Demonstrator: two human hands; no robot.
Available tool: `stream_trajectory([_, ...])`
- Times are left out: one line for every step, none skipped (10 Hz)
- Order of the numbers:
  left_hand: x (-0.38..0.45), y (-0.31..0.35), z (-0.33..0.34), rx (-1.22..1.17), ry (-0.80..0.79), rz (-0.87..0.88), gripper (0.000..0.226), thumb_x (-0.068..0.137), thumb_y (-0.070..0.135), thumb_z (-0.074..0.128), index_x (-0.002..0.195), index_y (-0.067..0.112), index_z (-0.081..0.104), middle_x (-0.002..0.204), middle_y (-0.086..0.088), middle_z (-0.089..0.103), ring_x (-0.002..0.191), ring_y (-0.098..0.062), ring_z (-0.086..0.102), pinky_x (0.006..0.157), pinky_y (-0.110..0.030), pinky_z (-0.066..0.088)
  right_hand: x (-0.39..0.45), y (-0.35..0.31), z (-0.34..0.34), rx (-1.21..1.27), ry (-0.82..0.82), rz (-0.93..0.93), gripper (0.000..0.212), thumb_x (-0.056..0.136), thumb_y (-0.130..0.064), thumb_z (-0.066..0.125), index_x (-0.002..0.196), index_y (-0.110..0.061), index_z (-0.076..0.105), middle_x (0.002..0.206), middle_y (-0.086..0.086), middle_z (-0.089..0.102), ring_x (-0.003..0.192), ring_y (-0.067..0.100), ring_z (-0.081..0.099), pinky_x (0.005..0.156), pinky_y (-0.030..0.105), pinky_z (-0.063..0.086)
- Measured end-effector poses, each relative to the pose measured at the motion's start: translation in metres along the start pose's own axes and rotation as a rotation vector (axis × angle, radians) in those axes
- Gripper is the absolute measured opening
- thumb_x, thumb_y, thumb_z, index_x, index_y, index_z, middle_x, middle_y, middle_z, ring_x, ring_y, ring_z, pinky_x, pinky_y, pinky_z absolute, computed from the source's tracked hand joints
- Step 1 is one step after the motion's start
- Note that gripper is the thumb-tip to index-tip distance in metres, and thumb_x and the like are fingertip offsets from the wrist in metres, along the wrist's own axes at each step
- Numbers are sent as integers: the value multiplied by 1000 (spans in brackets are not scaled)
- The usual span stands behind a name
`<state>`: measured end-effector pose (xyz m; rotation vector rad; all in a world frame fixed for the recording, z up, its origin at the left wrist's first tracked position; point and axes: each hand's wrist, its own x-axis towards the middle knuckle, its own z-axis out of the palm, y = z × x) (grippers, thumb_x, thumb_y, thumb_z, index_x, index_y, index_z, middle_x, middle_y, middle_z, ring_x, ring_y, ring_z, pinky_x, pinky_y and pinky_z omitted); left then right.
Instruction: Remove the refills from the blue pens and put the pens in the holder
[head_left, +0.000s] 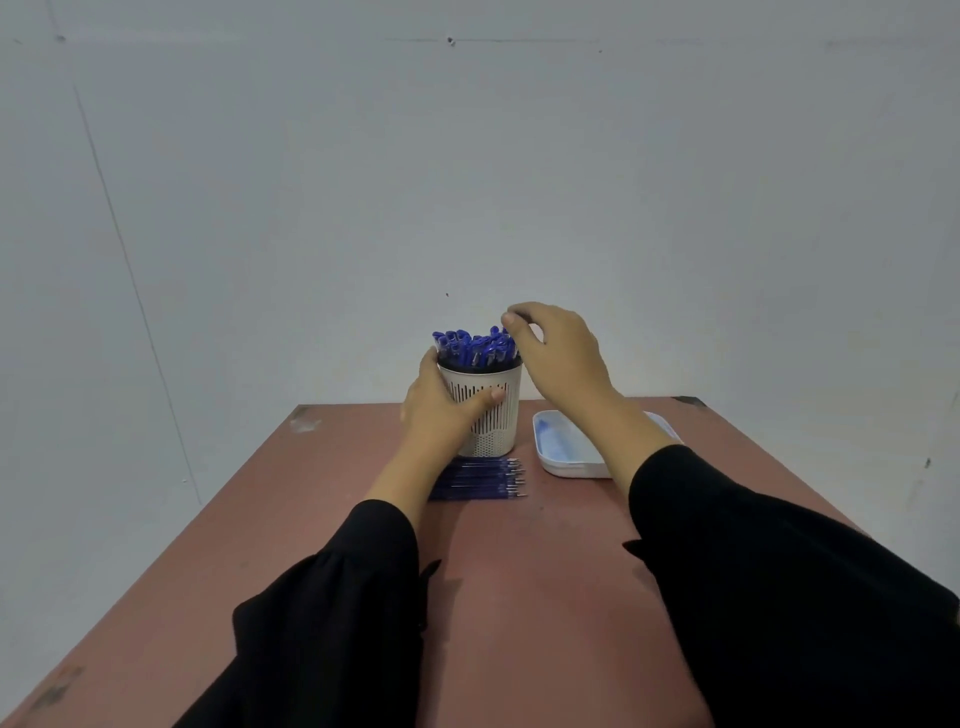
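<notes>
From my head camera, I see my left hand (441, 402) wrapped around the left side of the white slotted holder (493, 415), thumb across its front, gripping it where it stands upright on the far part of the reddish table (519, 597). The holder is packed with blue pens (475, 347), their caps sticking up above the rim. My right hand (558, 358) hovers at the right of the pen tops, fingers curled with thumb and forefinger close together; I cannot tell whether they pinch anything. The refills (480, 479) lie in a neat row just near of the holder. A white tray (569, 447) sits to the right, partly under my right forearm.
</notes>
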<state>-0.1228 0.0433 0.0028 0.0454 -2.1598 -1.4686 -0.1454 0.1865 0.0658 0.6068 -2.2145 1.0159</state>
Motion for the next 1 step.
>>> stream_trajectory([-3,4,-1,16,-7,41,81,46,63,74,114,36,38,119,5,60,112,-20,56,94,-48,47,-22,8,-3,49,95,4,26,98,-30,47,106,-18,69,105,-5,69,103,19,56,90,40,45])
